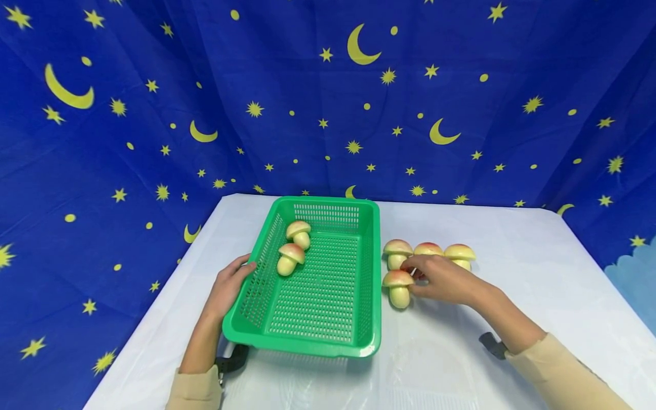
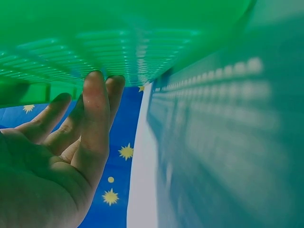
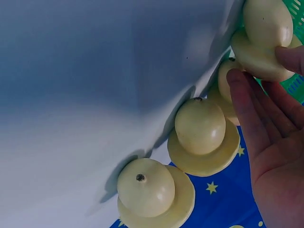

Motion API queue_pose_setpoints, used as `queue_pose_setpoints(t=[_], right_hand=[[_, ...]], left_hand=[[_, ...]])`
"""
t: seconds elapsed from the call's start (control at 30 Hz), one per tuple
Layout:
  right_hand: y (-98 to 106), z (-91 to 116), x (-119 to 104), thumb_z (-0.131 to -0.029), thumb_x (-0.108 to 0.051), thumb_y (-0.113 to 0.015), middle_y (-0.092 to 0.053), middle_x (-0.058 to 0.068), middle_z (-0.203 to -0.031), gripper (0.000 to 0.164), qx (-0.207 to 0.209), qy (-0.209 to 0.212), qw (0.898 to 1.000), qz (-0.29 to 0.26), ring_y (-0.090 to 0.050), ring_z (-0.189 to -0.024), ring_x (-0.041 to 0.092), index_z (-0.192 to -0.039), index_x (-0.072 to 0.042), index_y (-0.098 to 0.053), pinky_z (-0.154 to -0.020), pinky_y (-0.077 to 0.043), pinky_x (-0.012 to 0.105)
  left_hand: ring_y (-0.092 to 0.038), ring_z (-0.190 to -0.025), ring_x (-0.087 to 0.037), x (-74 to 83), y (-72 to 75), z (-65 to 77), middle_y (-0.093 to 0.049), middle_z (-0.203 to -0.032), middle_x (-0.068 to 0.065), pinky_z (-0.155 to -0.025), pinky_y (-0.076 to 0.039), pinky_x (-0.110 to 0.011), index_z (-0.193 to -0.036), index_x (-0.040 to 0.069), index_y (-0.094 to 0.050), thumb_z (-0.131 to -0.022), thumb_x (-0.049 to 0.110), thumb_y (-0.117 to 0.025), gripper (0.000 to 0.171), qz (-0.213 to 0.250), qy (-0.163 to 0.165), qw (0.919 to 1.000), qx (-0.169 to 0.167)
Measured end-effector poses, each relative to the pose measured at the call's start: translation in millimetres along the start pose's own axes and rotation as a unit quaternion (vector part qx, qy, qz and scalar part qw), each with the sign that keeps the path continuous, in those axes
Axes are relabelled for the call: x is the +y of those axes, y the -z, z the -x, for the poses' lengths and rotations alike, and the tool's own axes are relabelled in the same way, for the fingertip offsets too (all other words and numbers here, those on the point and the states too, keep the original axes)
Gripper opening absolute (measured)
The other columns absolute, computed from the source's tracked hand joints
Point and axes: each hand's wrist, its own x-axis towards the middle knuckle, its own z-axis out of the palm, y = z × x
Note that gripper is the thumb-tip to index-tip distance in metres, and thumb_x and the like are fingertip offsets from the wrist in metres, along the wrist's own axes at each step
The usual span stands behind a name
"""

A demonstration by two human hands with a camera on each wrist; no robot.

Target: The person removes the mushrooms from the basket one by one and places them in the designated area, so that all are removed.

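Observation:
A green plastic basket with slotted walls stands before me, its left side held by my left hand. The thumb lies over the rim, and the fingers are against the outside of the slotted wall. Inside lie two toy mushrooms, a farther one and a nearer one. Right of the basket, my right hand pinches the cap of a toy mushroom between thumb and fingers; its pale stem shows in the right wrist view.
Just beyond the right hand, three more mushrooms form a row: a left one, a middle one partly hidden by the hand, and a right one. A white cloth covers the table. Behind it hangs a blue star-and-moon curtain.

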Motion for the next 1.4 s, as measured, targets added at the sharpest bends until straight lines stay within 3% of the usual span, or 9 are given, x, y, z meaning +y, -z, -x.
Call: queue_pose_setpoints(t=[0.33, 0.83, 0.97, 1.1, 1.4], right_hand=[[-3, 3, 2, -0.080, -0.014, -0.069, -0.061, -0.011, -0.095, 0.030, 0.010, 0.005, 1.000, 0.005, -0.060, -0.082, 0.007, -0.110, -0.015, -0.064, -0.070, -0.051, 0.025], [-11, 2, -1, -0.083, -0.013, -0.071, -0.068, -0.005, -0.096, 0.040, 0.015, 0.016, 1.000, 0.000, -0.065, -0.082, 0.006, -0.122, -0.010, -0.060, -0.068, -0.052, 0.022], [-12, 2, -1, -0.085, -0.017, -0.071, -0.067, -0.009, -0.093, 0.040, 0.014, 0.025, 1.000, 0.013, -0.061, -0.075, 0.000, -0.124, -0.014, -0.060, -0.065, -0.051, 0.022], [-12, 3, -1, -0.085, -0.016, -0.070, -0.064, -0.012, -0.084, 0.030, 0.014, 0.029, 0.999, 0.020, -0.056, -0.066, -0.002, -0.114, -0.020, -0.062, -0.060, -0.049, 0.022], [-13, 4, 1, -0.082, -0.013, -0.070, -0.065, -0.013, -0.086, 0.034, 0.030, 0.033, 0.999, 0.007, -0.063, -0.081, 0.004, -0.114, -0.019, -0.062, -0.067, -0.052, 0.023]], left_hand=[[-0.064, -0.078, -0.024, 0.3, 0.7, 0.5, -0.061, -0.113, -0.021, -0.068, -0.054, -0.036, -0.140, 0.009, -0.048, -0.100, 0.035, -0.051, 0.048, 0.002, 0.001, 1.0000, -0.002], [-0.065, -0.075, -0.024, -0.1, -1.0, 3.2, -0.063, -0.108, -0.020, -0.066, -0.054, -0.037, -0.139, 0.010, -0.050, -0.099, 0.040, -0.052, 0.049, -0.001, -0.012, 0.9999, -0.002], [-0.065, -0.075, -0.025, 2.0, -0.9, 4.2, -0.063, -0.108, -0.020, -0.066, -0.054, -0.037, -0.139, 0.011, -0.050, -0.100, 0.038, -0.051, 0.048, 0.006, -0.004, 1.0000, -0.003], [-0.065, -0.076, -0.027, 5.7, -0.9, 5.3, -0.062, -0.109, -0.022, -0.067, -0.054, -0.039, -0.139, 0.009, -0.049, -0.101, 0.033, -0.050, 0.045, 0.009, 0.004, 0.9999, -0.006], [-0.064, -0.074, -0.021, 5.0, -0.2, 5.7, -0.062, -0.110, -0.020, -0.066, -0.054, -0.035, -0.139, 0.010, -0.050, -0.100, 0.036, -0.051, 0.046, -0.001, -0.006, 1.0000, -0.003]])
